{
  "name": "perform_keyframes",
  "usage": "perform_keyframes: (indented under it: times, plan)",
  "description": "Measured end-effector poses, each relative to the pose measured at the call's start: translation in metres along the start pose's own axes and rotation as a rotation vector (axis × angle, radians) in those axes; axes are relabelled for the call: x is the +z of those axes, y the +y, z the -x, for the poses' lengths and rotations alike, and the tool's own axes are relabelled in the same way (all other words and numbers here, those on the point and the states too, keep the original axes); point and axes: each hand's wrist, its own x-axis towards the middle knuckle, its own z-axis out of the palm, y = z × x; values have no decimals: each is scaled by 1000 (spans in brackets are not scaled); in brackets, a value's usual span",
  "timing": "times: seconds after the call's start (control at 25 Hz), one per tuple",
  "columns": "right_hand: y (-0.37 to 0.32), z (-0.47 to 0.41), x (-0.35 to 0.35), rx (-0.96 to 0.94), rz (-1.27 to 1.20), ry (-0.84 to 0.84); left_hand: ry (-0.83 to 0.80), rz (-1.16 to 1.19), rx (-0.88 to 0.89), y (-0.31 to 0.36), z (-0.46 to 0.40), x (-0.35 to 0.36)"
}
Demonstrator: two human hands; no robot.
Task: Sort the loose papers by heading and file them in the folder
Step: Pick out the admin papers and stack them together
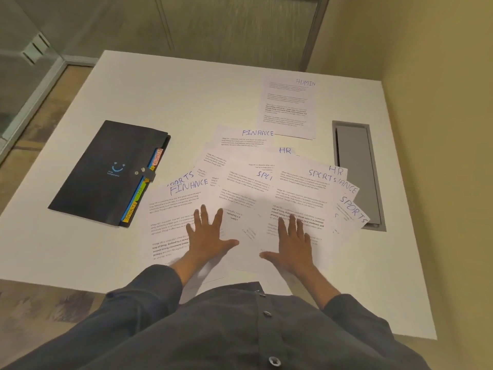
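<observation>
Several loose papers [248,188] lie fanned out and overlapping in the middle of the white table [165,97]. Their handwritten blue headings read FINANCE, SPORTS and HR. My left hand [208,236] rests flat on the left part of the fan with fingers spread. My right hand [292,244] presses flat on the right part, fingers straight. One sheet headed ADMIN [289,105] lies apart at the back right. A closed black folder [106,172] lies to the left, with coloured tabs marked ADMIN, HR and SPORTS along its right edge.
A grey recessed cable hatch [357,169] is set into the table at the right, and one SPORTS sheet overlaps its near corner. A yellow wall stands close on the right. Glass partitions and carpet lie beyond the table's left edge.
</observation>
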Motion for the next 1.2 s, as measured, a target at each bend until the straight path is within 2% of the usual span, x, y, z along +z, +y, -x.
perform_keyframes:
  times: [0.24,0.44,0.72,0.84,0.96,1.2]
  plan:
    - [1,7,-3,170,-67,-7,41,48,-11,3,-1,-2]
    - [3,6,0,168,-87,-2,25,56,-9,5,-4,-4]
    - [0,0,-4,-113,36,1,25,23,100,18,-6,-5]
    - [-6,1,-8,-245,47,-19,42,125,82,22,-6,-6]
    - [-13,0,-11,-358,1,-54,127,185,99,26,-9,-8]
    - [-25,4,-13,-445,-142,-35,197,508,84,39,-20,-18]
